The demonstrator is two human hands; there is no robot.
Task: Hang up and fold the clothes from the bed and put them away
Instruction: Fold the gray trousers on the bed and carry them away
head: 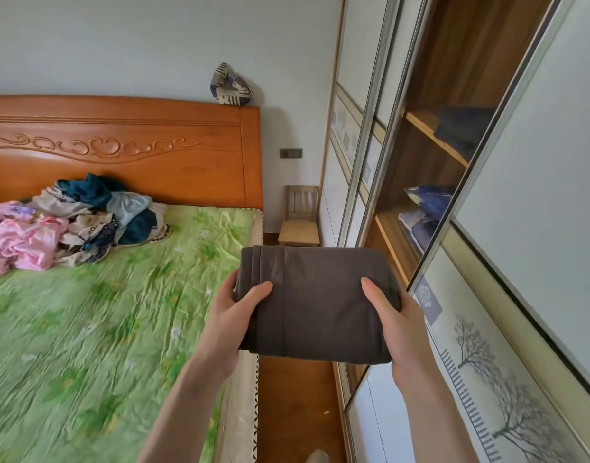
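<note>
Now both hands, left hand (235, 315) and right hand (395, 324), grip the folded brown garment (315, 295); loose hold could unfold it before the wardrobe shelf (392, 242).

Both arms fwd, left grip (235, 315) & right grip (399, 320) curled, thumbs on top, palms inward.

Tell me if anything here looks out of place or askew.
The clothes pile by the headboard is a crumpled, unfolded heap. A patchwork bag sits oddly atop the headboard's corner against the wall. The brown garment, held by the left hand and right hand, is neatly folded.
</note>
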